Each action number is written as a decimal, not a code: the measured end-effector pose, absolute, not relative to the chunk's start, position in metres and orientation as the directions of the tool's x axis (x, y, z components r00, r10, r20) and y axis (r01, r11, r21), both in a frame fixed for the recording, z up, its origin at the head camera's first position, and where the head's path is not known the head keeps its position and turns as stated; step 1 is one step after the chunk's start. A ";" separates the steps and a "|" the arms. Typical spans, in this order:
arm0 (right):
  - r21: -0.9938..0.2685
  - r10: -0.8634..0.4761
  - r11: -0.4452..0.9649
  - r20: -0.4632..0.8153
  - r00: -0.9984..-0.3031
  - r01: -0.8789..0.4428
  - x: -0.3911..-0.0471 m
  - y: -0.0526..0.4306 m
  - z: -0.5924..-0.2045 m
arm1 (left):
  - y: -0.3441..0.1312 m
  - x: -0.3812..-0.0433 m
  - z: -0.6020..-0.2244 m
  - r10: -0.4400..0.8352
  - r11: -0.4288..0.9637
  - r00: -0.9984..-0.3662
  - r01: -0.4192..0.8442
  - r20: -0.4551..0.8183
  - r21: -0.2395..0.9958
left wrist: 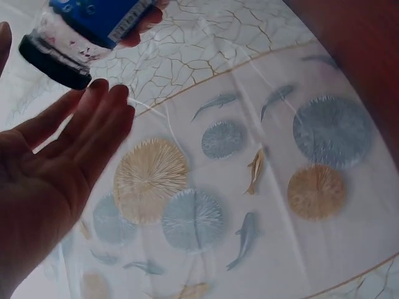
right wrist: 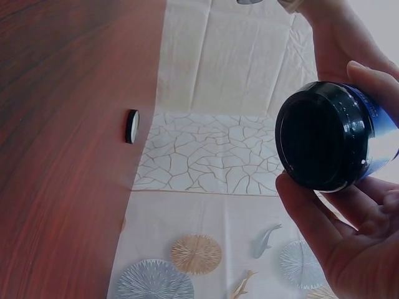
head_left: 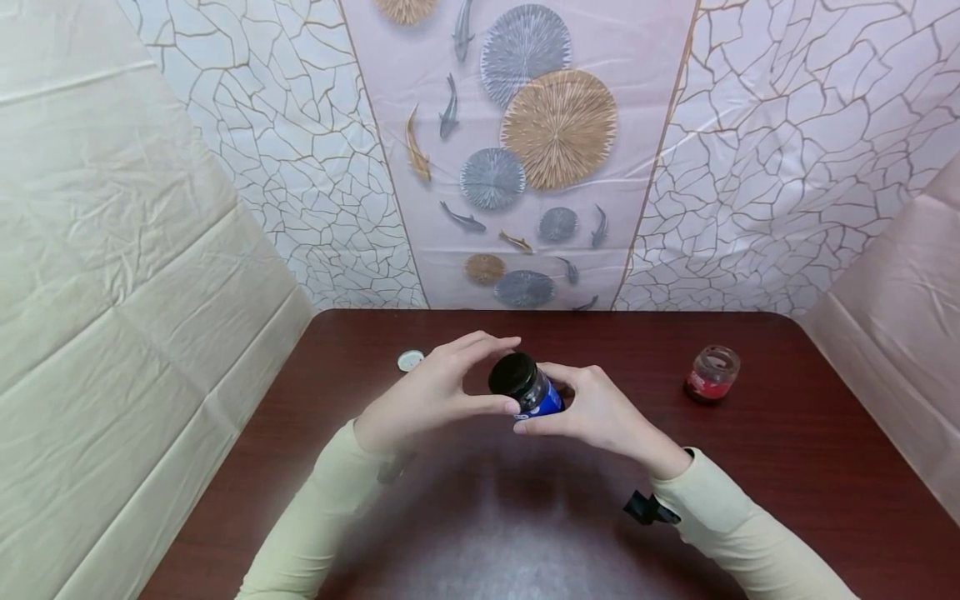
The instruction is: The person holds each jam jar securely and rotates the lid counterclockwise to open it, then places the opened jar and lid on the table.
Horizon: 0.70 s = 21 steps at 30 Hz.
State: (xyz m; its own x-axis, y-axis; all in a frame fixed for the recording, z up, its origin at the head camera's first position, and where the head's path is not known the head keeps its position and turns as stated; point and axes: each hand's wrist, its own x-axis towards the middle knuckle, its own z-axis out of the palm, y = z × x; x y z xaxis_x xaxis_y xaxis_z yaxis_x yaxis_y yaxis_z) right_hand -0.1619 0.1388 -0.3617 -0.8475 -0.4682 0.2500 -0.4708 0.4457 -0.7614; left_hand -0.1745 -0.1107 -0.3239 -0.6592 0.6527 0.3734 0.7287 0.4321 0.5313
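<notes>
A glass jar with a blue label (head_left: 546, 402) and a black lid (head_left: 513, 373) is held tilted above the table, its lid toward the left. My right hand (head_left: 603, 410) grips it round the lower body, thumb on the near side. Around the lid my left hand (head_left: 427, 390) is spread, with thumb below and fingers above. In the left wrist view, its fingers (left wrist: 103, 118) are nearly straight beside the lid rim (left wrist: 53, 62), with a gap at the thumb. The jar's dark base (right wrist: 315, 137) faces the right wrist camera.
On the dark red-brown table (head_left: 615, 337), an open glass jar with a red label (head_left: 711, 383) stands at the right. A loose lid (head_left: 410, 360), pale inside and dark at the rim, lies behind my left hand. Patterned cloth (head_left: 525, 192) hangs behind the table.
</notes>
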 end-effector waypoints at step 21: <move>-0.767 -0.474 0.446 0.235 -0.848 -0.462 -0.164 0.137 -0.362 | -0.116 -0.180 -0.327 0.681 0.306 -0.634 0.701 0.366 0.644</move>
State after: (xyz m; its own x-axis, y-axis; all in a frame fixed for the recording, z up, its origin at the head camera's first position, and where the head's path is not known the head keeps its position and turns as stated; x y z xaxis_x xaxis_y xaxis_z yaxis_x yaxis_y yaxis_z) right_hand -0.1636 0.1371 -0.3625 -0.8485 -0.4742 0.2350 -0.4616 0.4459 -0.7669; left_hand -0.1802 -0.1159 -0.3270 -0.6339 0.6814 0.3659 0.7010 0.3061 0.6442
